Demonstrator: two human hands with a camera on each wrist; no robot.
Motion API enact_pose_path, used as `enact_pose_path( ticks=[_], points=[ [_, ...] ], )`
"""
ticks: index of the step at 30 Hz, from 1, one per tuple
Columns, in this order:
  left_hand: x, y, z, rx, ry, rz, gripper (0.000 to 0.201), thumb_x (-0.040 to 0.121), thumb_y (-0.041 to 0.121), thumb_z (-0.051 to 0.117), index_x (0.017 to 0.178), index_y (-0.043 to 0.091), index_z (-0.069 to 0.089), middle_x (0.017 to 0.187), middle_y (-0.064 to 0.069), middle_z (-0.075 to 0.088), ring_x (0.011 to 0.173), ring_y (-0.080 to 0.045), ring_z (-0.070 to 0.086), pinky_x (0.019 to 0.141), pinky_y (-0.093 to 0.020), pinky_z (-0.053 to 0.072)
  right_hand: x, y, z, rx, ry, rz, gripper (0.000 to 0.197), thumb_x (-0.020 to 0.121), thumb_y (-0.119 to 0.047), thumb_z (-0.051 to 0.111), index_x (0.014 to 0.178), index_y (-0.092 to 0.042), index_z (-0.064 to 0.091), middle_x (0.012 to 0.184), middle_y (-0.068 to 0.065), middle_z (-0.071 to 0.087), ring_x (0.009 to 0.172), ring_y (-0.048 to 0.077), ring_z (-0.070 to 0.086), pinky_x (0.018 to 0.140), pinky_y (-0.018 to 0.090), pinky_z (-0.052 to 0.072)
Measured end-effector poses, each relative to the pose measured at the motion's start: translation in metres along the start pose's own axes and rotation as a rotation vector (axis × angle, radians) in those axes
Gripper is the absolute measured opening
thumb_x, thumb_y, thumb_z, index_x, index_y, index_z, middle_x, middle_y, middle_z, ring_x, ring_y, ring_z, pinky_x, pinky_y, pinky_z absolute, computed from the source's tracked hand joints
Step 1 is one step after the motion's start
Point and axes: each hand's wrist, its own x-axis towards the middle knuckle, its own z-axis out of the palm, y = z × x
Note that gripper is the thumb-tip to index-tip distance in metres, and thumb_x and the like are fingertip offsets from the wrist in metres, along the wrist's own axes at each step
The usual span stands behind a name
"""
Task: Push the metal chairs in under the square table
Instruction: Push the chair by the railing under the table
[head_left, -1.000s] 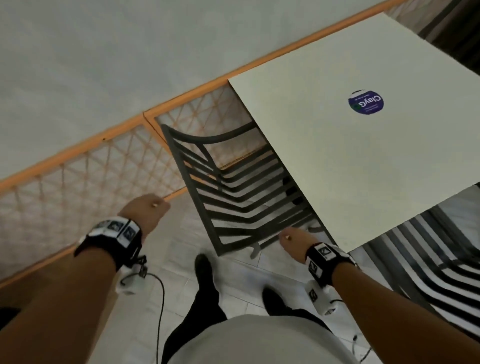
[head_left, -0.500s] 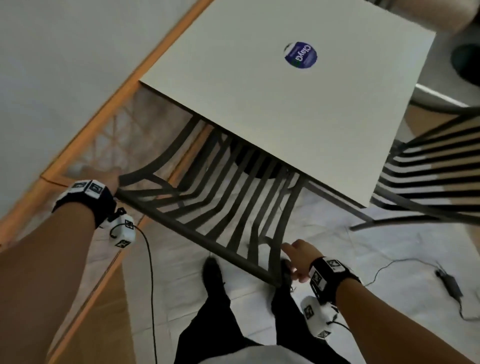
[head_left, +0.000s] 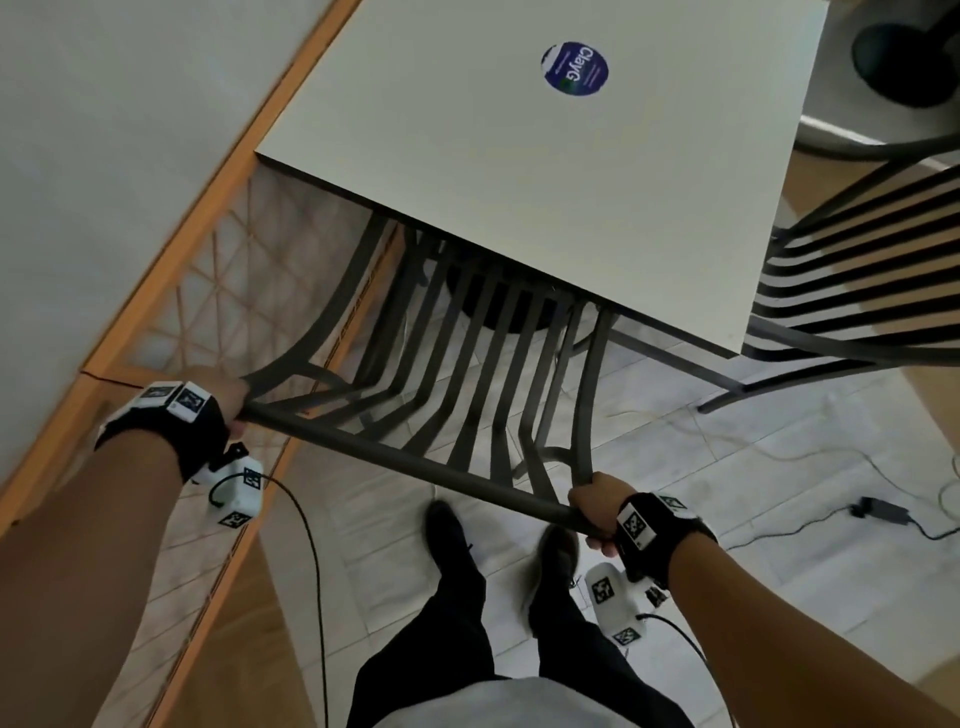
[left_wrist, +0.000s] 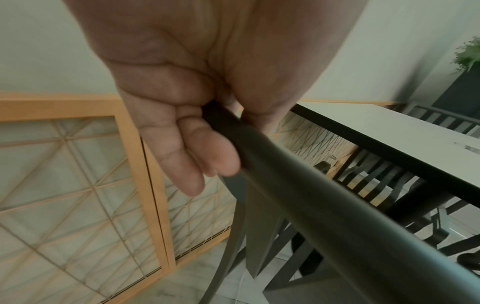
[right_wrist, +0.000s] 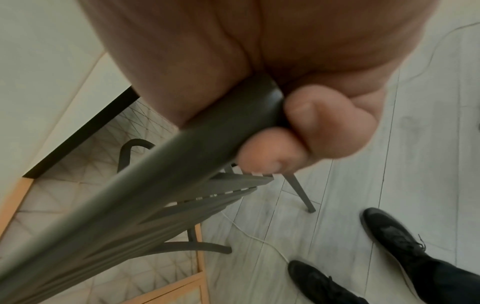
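Evidently stiff and likely weighty, the metal chair (head_left: 467, 364) is best held where both hands' fingers (left_wrist: 182, 148) curl now: its top rail (head_left: 405, 457).

My head camera looks steeply down from standing height over the surface (head_left: 519, 171), the chair (head_left: 415, 462) and the floor (head_left: 727, 467). My left wrist camera sits right against the left hand (left_wrist: 197, 82), facing along the chair's top rail toward the surface edge. The right wrist camera, equally near the right hand (right_wrist: 233, 61), faces down along that rail to the floor. All three share the rail.
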Motion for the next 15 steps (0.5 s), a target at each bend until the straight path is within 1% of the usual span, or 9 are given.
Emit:
enact_pose_path(
  ticks=[2, 4, 6, 7, 8, 10, 11, 13, 15],
  points=[
    [-0.002, -0.009, 0.001, 0.0, -0.02, -0.002, 0.038, 0.096, 0.01, 0.052, 0.128, -0.01, 0.05, 0.076, -0.013, 0.054, 0.057, -0.025, 0.055, 0.078, -0.048, 0.058, -0.003, 0.001, 0.001, -0.05, -0.005, -0.02, 0.025, 0.09, -0.021, 0.047, 0.065, -0.023, 0.044, 0.064, 0.004, 0.055, 0.046, 0.017, 0.056, 0.032, 0.017, 0.041],
    [-0.003, -0.015, -0.001, -0.034, -0.03, -0.048, 0.037, 0.095, 0.009, 0.052, 0.127, -0.009, 0.052, 0.079, -0.015, 0.055, 0.057, -0.025, 0.055, 0.083, -0.052, 0.056, -0.005, 0.001, 0.003, -0.1, -0.03, -0.025, 0.021, 0.089, -0.022, 0.047, 0.068, -0.022, 0.046, 0.065, 0.004, 0.056, 0.048, 0.018, 0.058, 0.036, 0.021, 0.044],
    [-0.003, -0.02, -0.005, -0.046, -0.045, -0.046, 0.035, 0.095, 0.01, 0.052, 0.126, -0.007, 0.054, 0.086, -0.017, 0.057, 0.057, -0.026, 0.056, 0.075, -0.049, 0.058, -0.005, 0.0, 0.007, -0.125, -0.05, -0.026, 0.009, 0.088, -0.022, 0.048, 0.082, -0.016, 0.052, 0.067, 0.004, 0.057, 0.05, 0.018, 0.058, 0.036, 0.021, 0.044],
    [-0.004, -0.02, -0.008, -0.036, -0.037, -0.035, 0.034, 0.095, 0.011, 0.053, 0.123, -0.007, 0.056, 0.086, -0.018, 0.059, 0.057, -0.027, 0.058, 0.069, -0.046, 0.058, -0.006, -0.002, 0.008, -0.14, -0.05, -0.025, 0.009, 0.088, -0.022, 0.049, 0.09, -0.014, 0.052, 0.068, 0.004, 0.056, 0.05, 0.017, 0.058, 0.034, 0.019, 0.043],
    [-0.001, -0.021, -0.009, -0.029, -0.026, -0.032, 0.031, 0.094, 0.012, 0.053, 0.117, -0.007, 0.059, 0.083, -0.02, 0.062, 0.058, -0.03, 0.061, 0.068, -0.046, 0.058, -0.005, -0.003, 0.009, -0.142, -0.054, -0.019, 0.012, 0.088, -0.022, 0.049, 0.096, -0.014, 0.054, 0.068, 0.003, 0.055, 0.05, 0.017, 0.057, 0.032, 0.016, 0.042],
    [0.001, -0.02, -0.012, -0.026, 0.01, -0.042, 0.027, 0.094, 0.015, 0.055, 0.108, -0.007, 0.063, 0.078, -0.025, 0.066, 0.062, -0.035, 0.067, 0.073, -0.051, 0.06, -0.005, -0.005, 0.011, -0.136, -0.054, -0.017, 0.027, 0.089, -0.02, 0.049, 0.112, -0.01, 0.059, 0.069, 0.003, 0.054, 0.052, 0.016, 0.057, 0.03, 0.013, 0.04],
    [-0.001, -0.019, -0.013, -0.03, 0.002, -0.04, 0.028, 0.094, 0.015, 0.055, 0.11, -0.007, 0.062, 0.081, -0.025, 0.065, 0.063, -0.035, 0.066, 0.074, -0.05, 0.059, -0.007, -0.007, 0.011, -0.139, -0.054, -0.019, 0.034, 0.09, -0.02, 0.048, 0.119, -0.006, 0.058, 0.069, 0.003, 0.053, 0.053, 0.017, 0.056, 0.03, 0.013, 0.04],
    [-0.002, -0.018, -0.013, -0.043, -0.009, -0.039, 0.029, 0.095, 0.014, 0.053, 0.115, -0.007, 0.059, 0.087, -0.024, 0.063, 0.067, -0.035, 0.064, 0.077, -0.048, 0.059, -0.007, -0.009, 0.013, -0.148, -0.063, -0.01, 0.038, 0.09, -0.019, 0.048, 0.123, -0.002, 0.055, 0.07, 0.003, 0.053, 0.054, 0.017, 0.056, 0.029, 0.013, 0.04],
    [0.0, -0.017, -0.012, -0.067, -0.012, -0.051, 0.027, 0.095, 0.014, 0.053, 0.113, -0.005, 0.058, 0.084, -0.021, 0.06, 0.07, -0.035, 0.062, 0.081, -0.05, 0.059, -0.003, -0.009, 0.016, -0.149, -0.04, -0.02, 0.039, 0.09, -0.019, 0.048, 0.124, -0.002, 0.055, 0.071, 0.003, 0.052, 0.056, 0.017, 0.056, 0.03, 0.014, 0.041]
  ],
)
